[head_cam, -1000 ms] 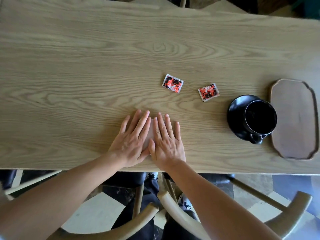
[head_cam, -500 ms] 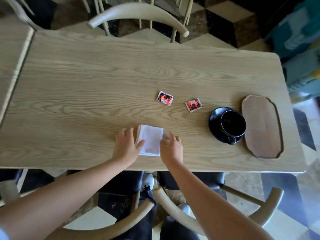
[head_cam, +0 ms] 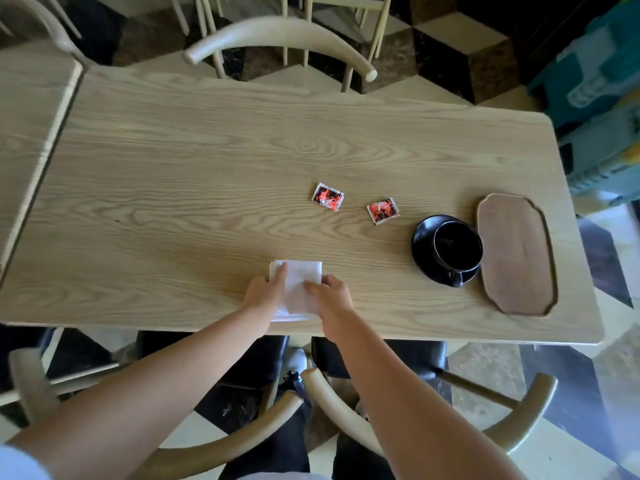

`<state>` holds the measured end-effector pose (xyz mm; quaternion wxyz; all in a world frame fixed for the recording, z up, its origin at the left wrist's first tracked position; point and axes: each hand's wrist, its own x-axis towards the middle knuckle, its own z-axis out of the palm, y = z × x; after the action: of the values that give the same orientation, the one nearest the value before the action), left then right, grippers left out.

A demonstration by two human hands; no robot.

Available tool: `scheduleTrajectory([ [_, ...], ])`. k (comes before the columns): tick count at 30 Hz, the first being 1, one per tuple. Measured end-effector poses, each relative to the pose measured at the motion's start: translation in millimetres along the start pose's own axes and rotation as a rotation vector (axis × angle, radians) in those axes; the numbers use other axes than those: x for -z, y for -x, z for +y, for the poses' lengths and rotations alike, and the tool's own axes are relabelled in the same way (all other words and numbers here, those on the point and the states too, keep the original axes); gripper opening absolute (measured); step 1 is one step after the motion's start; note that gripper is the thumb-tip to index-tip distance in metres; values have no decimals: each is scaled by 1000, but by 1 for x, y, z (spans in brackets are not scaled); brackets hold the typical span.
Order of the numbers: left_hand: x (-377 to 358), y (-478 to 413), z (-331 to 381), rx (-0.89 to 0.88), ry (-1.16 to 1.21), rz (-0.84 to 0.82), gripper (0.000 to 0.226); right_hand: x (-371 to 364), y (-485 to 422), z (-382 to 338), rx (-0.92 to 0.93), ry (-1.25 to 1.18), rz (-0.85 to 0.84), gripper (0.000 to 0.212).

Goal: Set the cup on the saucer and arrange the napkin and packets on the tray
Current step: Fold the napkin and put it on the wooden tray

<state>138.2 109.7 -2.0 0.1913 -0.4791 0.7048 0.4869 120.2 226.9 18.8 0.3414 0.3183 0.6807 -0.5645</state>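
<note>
Pinching the folded white paper napkin (head_cam: 300, 283) at its side edges with left grip (head_cam: 265, 293) and right grip (head_cam: 331, 293); limp and light, I judge, so support both sides.

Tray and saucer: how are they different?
The tray is brown and long; the saucer is black and round. The tray is bare; the saucer holds the cup. Both lie flat on the table, side by side.
</note>
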Motion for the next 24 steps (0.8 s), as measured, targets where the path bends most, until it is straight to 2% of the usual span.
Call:
scheduleTrajectory([
  [4,-9,20,30,-78,-37,-65,75,44,15,-11,1,-235,-148,11],
  [7,-26,43,57,-73,0,-126,62,82,22,-23,44,-269,-191,14],
  [9,-46,66,77,-160,-39,-126,59,111,28,-30,78,-302,-193,14],
  [13,-103,113,114,-410,-122,-36,57,174,33,-41,180,-242,-68,7],
  [18,-184,163,140,-654,-199,52,49,259,34,-48,395,50,237,37],
  [22,-240,189,153,-701,-201,119,46,320,32,-49,508,173,330,40],
  [24,-261,196,161,-693,-181,110,45,346,28,-51,533,196,325,40],
])
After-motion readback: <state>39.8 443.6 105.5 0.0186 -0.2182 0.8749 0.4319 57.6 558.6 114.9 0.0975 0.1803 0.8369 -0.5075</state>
